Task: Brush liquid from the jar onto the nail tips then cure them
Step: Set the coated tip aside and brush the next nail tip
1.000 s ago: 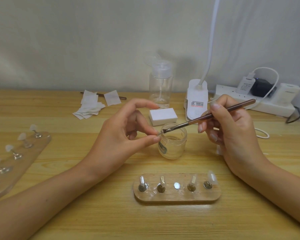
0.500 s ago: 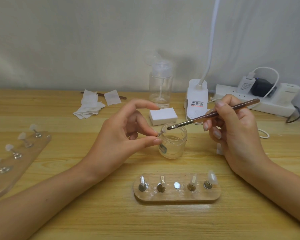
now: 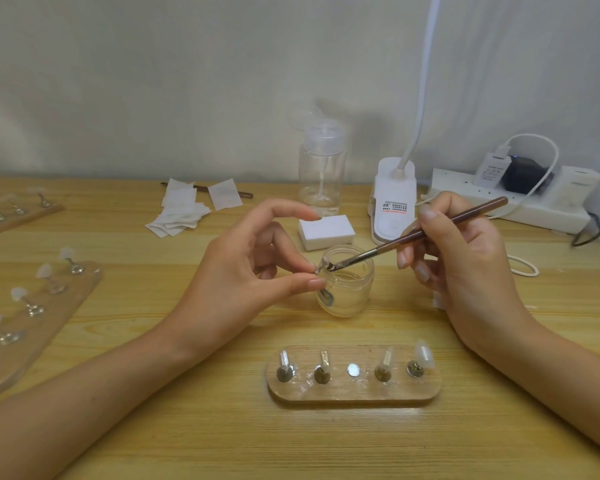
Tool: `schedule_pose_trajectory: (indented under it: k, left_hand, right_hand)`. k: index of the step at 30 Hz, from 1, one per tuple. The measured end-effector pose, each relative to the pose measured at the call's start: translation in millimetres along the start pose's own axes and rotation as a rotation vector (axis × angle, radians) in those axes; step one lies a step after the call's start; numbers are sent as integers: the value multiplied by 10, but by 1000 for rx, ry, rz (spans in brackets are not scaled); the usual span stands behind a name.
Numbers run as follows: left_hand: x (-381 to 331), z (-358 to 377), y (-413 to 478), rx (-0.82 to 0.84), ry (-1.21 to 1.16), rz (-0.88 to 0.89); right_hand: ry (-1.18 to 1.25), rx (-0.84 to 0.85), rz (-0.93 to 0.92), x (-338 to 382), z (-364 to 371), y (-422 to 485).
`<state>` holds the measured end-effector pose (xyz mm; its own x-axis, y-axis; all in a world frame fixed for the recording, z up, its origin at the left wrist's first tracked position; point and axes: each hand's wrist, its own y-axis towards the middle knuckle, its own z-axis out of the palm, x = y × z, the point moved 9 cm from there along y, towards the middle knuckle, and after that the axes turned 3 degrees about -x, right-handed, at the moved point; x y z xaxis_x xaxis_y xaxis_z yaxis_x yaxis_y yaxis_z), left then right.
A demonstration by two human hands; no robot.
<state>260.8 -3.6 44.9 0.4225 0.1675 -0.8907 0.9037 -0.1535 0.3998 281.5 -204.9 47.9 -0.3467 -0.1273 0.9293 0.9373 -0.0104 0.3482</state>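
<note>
Pale wood table [image 3: 187,427] runs back to a plain wall, and a small glass jar [image 3: 347,289] stands open near its middle. Over the jar's left rim the left hand [image 3: 243,282] pinches a nail tip [image 3: 321,266] on its little stand between thumb and a finger, with the index finger arched above. Right of the jar, the right hand [image 3: 465,258] grips a brown brush [image 3: 420,233] like a pen, its bristles meeting the nail tip above the jar's mouth. In front of the jar lies a wooden holder [image 3: 354,393] carrying four more tips around one bare middle spot. Behind the jar sit a white block [image 3: 326,232], a clear pump bottle [image 3: 322,168] and a white lamp base [image 3: 392,206]. Another holder [image 3: 49,306] lies well left of the jar.
</note>
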Motion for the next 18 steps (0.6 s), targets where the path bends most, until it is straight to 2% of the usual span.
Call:
schedule_pose_trajectory:
  k: [3,7,12,18]
  left_hand:
    - [9,1,2,4,6,4]
    - [1,4,5,13,10,20]
    - [-9,5,0,20,12,31]
    - [-7,0,14,16,22,38]
  right_hand:
    - [16,-43,10,-11,-60,10]
    - [22,23,-36,39,12,4]
    - [-5,-44,12,-28,-72,22]
    - [-7,20,-21,9,1,12]
